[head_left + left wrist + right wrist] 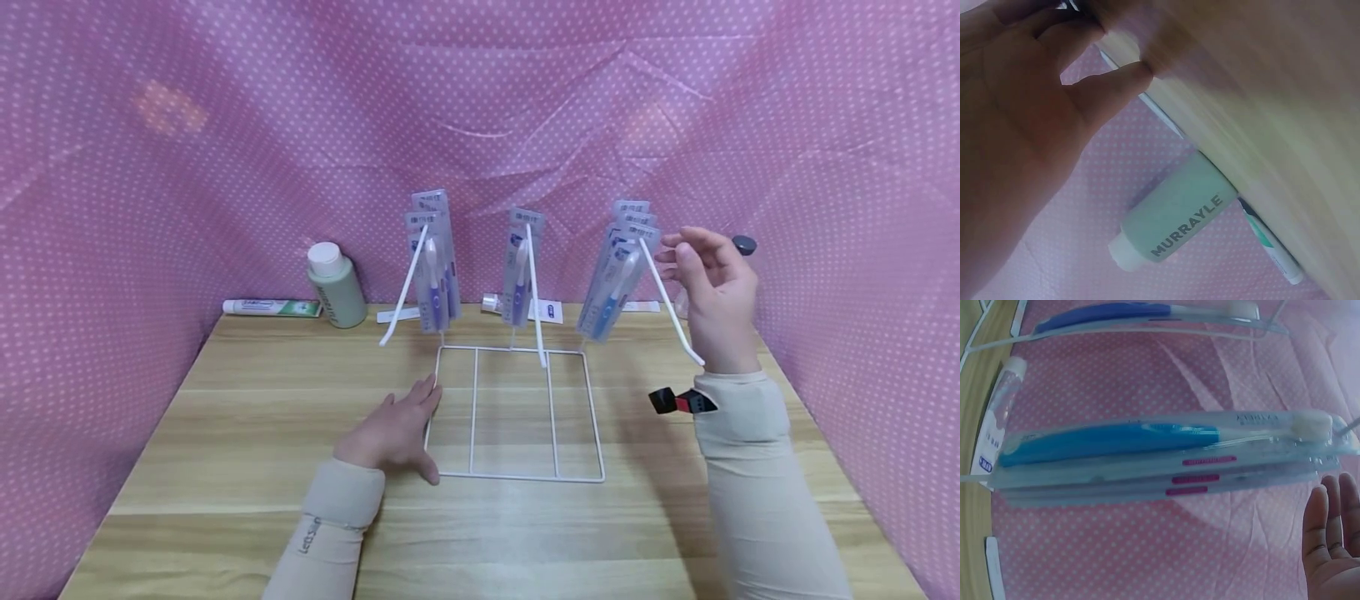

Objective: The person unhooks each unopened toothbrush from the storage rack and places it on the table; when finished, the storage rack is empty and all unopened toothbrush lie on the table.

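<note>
A white wire display rack [517, 477] stands on the table, with packaged toothbrushes hanging from its three prongs. My left hand [393, 429] rests at the left side of the rack's base, its fingers and thumb spread along the wire. On the right prong hang three blue toothbrush packs [617, 283], one behind another. Just right of their top edges is my right hand [716, 287], raised, fingers loosely bent and holding nothing. One purple toothbrush pack [517, 279] hangs in the middle. Two more purple toothbrush packs [433, 275] are on the left prong.
Behind the rack, at the table's back edge, stands a green bottle [339, 292] with a white cap. A toothpaste tube [272, 308] lies left of it, and another tube [551, 312] lies behind the middle prong. A pink dotted cloth [480, 100] surrounds the table.
</note>
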`<move>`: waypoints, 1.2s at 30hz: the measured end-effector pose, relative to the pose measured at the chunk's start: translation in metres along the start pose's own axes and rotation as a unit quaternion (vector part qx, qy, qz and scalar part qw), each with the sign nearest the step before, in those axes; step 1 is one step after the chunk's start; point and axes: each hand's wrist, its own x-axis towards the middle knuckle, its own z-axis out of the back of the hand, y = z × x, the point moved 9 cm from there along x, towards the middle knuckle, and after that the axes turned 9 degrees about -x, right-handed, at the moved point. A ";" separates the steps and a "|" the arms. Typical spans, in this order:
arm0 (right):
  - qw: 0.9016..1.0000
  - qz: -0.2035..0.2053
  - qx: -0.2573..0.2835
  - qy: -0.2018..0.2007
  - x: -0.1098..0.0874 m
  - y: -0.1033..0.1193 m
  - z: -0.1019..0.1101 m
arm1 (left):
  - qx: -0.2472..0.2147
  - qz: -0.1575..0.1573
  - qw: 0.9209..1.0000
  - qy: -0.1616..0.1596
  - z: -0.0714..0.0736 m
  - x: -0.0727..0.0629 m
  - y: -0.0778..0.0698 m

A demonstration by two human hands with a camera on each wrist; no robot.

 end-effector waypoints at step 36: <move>0.996 0.052 -0.049 0.058 -0.031 0.022 -0.015 | -0.012 0.011 1.000 0.000 0.000 -0.004 -0.001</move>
